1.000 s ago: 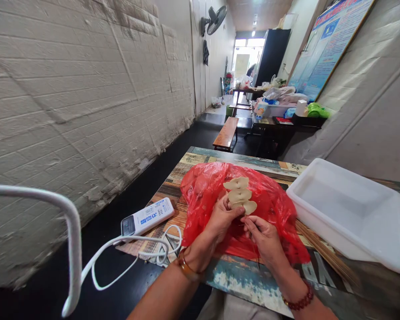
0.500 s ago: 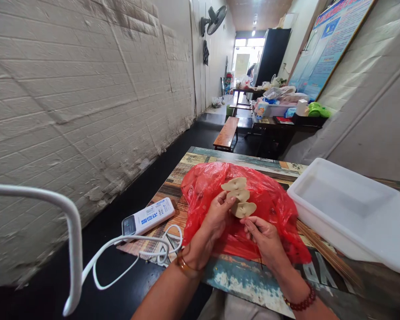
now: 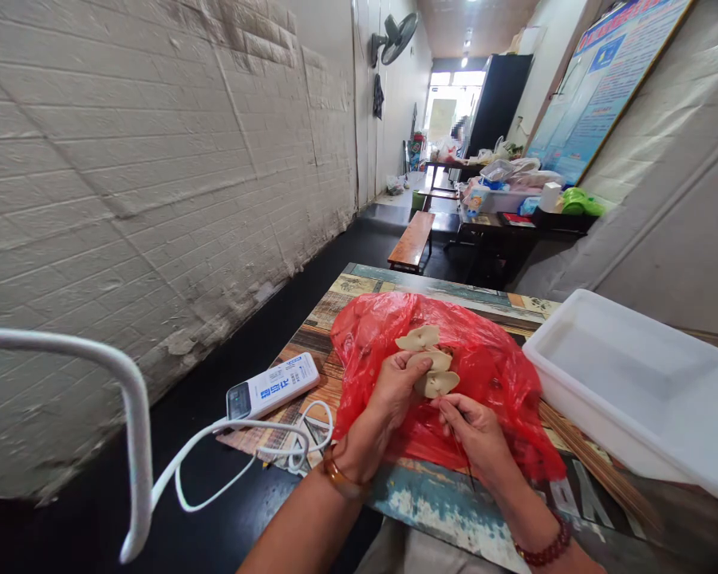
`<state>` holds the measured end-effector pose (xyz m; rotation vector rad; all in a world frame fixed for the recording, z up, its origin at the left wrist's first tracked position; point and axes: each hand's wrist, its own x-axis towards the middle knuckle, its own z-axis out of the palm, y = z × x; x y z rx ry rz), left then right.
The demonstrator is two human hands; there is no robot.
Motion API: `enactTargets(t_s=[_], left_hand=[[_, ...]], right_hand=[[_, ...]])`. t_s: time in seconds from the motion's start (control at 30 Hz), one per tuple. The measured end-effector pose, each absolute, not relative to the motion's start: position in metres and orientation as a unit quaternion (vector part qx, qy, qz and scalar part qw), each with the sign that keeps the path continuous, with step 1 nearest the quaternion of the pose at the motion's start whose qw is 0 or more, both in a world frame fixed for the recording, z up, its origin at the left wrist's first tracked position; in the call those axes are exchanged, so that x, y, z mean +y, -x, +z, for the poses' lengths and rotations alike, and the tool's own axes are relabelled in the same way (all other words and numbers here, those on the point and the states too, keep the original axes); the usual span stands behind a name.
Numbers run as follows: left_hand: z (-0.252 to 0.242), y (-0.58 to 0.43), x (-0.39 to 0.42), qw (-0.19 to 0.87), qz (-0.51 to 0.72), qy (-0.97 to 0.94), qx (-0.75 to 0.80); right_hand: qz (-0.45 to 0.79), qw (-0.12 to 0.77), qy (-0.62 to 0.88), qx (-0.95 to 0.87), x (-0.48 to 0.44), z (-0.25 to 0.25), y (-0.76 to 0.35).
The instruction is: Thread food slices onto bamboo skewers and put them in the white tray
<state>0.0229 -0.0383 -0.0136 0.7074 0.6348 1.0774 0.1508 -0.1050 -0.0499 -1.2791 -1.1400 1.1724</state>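
Three pale beige, thin oval slices (image 3: 437, 384) sit one above another in a row, overlapping, over the red plastic bag (image 3: 484, 343). My left hand (image 3: 393, 392) is closed on the middle slice at its left edge, thumb on top. Just below the lowest slice, my right hand (image 3: 467, 424) pinches a thin wooden skewer (image 3: 470, 472), whose lower end shows beneath the fingers. The skewer's upper part is hidden behind the slices. Beneath my hands the bag lies crumpled on the patterned table (image 3: 431, 502).
A bundle of skewers (image 3: 604, 470) lies at right beside a white plastic tub (image 3: 628, 399). At left are a white power bank (image 3: 274, 387) and a looping white cable (image 3: 215, 430). Beyond stand a wooden bench (image 3: 412, 239) and a cluttered table (image 3: 496, 223).
The lowest slice now sits closer to the middle one and more tilted, and the top slice has turned a little. Both hands keep their grip. The view has shifted slightly.
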Motion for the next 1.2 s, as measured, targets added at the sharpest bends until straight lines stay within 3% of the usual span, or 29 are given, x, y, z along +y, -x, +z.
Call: enactTargets(t_s=[0.4,1.2], left_hand=[[-0.004,-0.015,-0.031,0.737,0.552,-0.285,0.265],[-0.004,-0.019,-0.034,0.738,0.534,-0.304,0.279]], right_hand=[[0.493,0.505,0.52,-0.482,-0.105,-0.05,-0.151],[0.488,0.499,0.526,-0.486,-0.107,-0.052,-0.152]])
